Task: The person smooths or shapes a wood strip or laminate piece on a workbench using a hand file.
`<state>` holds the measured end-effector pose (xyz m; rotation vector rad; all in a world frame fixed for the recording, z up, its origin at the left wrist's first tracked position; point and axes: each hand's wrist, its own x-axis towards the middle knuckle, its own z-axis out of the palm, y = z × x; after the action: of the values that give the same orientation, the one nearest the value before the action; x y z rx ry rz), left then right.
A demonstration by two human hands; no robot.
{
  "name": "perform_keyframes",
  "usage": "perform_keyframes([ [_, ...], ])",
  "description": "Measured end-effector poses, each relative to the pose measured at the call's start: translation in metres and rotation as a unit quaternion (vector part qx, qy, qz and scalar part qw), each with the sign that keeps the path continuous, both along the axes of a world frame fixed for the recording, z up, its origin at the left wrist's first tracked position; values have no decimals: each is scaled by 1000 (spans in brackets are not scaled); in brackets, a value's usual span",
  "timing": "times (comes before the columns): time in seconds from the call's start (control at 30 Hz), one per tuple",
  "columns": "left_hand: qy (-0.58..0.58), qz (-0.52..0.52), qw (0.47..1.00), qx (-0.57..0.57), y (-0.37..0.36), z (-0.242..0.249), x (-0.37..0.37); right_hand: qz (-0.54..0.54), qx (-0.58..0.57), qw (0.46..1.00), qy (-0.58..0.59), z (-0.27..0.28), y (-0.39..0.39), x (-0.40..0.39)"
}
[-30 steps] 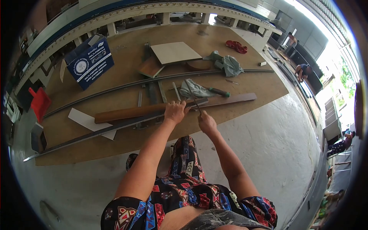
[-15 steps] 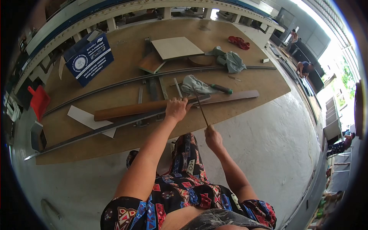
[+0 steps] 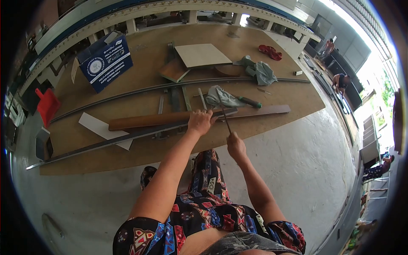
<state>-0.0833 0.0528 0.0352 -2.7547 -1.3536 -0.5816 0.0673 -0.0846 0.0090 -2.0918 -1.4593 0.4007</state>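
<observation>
My left hand (image 3: 199, 122) is closed around a long grey metal profile (image 3: 97, 147) near its right end. It presses there beside a brown wood-look strip (image 3: 148, 120). My right hand (image 3: 236, 147) grips the near end of a long thin file (image 3: 225, 119). The file slants away from me and crosses the profile's end, just right of my left hand. Just beyond lie a grey-green rag (image 3: 223, 98) and a green-and-black handled tool (image 3: 250, 102). A pale flat strip (image 3: 267, 111) extends to the right under the work.
A brown board tabletop (image 3: 140, 55) carries a blue carton (image 3: 104, 63), a red dustpan (image 3: 47, 106), a cream panel (image 3: 203, 55), a long curved strip (image 3: 140, 90), another rag (image 3: 261, 73) and red cloth (image 3: 270, 52). Other people work at the far right, one bending (image 3: 341, 80).
My right hand has pushed the file forward, away from my body, across the profile's end. My left hand keeps its hold. The whole view has shifted slightly.
</observation>
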Motion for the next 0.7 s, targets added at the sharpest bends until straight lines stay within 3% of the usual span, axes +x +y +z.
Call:
perform_keyframes([
  [0.2, -1, -1, 1000, 18, 3, -6, 1, -14, -22, 998, 53, -4, -41, -1],
  [0.3, -5, -1, 1000, 23, 3, -4, 1, 9, -18, 1000, -2, 9, -1, 0],
  [0.5, -12, 5, 1000, 18, 2, -3, 3, 20, -10, 1000, 9, 19, 71, 5],
  [0.57, -9, 5, 1000, 17, 2, -5, 4, 14, 32, 999, -3, 17, 62, 0],
  [0.7, 8, 5, 1000, 2, 1, -2, 1, 1, -1, 1000, 13, 4, 8, -2],
])
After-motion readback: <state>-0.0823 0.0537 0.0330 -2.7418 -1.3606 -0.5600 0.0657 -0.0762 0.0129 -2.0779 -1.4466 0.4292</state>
